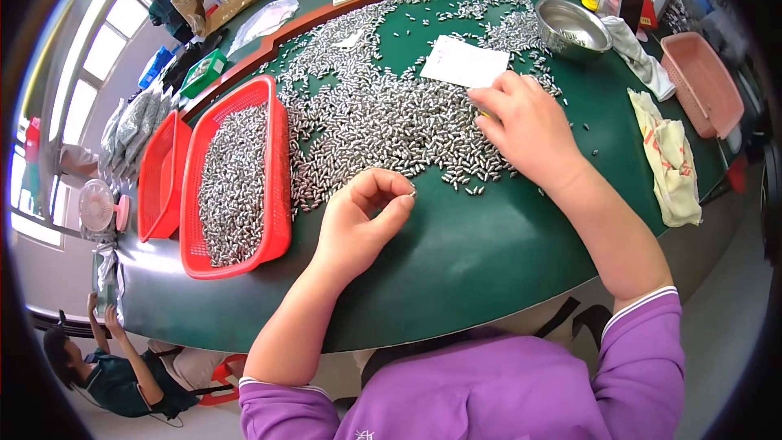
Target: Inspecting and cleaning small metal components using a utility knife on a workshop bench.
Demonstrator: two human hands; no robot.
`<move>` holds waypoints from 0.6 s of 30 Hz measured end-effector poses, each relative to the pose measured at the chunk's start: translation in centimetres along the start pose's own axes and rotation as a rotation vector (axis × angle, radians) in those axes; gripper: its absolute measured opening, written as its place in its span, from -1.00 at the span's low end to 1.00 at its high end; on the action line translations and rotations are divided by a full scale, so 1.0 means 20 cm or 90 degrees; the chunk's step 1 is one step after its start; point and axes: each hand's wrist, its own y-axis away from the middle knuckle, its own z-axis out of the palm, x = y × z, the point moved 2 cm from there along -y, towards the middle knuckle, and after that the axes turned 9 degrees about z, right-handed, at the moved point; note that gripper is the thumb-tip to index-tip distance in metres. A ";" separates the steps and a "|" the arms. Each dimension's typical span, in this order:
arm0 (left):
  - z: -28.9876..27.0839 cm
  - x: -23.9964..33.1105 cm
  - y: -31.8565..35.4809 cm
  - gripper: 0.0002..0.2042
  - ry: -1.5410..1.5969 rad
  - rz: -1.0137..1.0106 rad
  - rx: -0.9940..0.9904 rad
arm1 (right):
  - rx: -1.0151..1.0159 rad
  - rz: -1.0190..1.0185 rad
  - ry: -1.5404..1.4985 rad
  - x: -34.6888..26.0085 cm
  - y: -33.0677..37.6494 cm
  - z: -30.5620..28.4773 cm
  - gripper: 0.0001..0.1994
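A broad heap of small silvery, bullet-shaped metal parts (407, 118) spreads over the green table. My left hand (354, 220) is closed in a pinch at the heap's near edge, with one small metal part (413, 191) showing at the fingertips. Over the right side of the heap is my right hand (529, 126), its fingers curled together. A bit of yellow shows between them, but what it belongs to is hidden. A white card (464, 62) lies on the parts just beyond that hand. To the left, a red plastic basket (280, 171) holds many more of these parts.
A second red basket (155, 183) stands farther left. At the right are a steel bowl (573, 26), a pink basket (705, 85) and a cream cloth (664, 159). A brown raised rim (305, 23) bounds the table's far side. Another person (122, 375) sits at lower left.
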 end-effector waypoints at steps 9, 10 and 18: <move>-0.01 0.01 0.00 -0.90 0.089 -0.093 -0.005 | 0.091 -0.322 -0.290 -0.29 0.07 -0.11 -0.76; -0.01 0.01 0.00 -0.90 0.103 -0.099 -0.016 | 0.076 -0.326 -0.284 -0.29 0.07 -0.10 -0.77; 0.01 0.00 0.01 -0.86 0.180 -0.108 -0.086 | -0.084 -0.232 -0.412 -0.27 0.07 -0.05 -0.82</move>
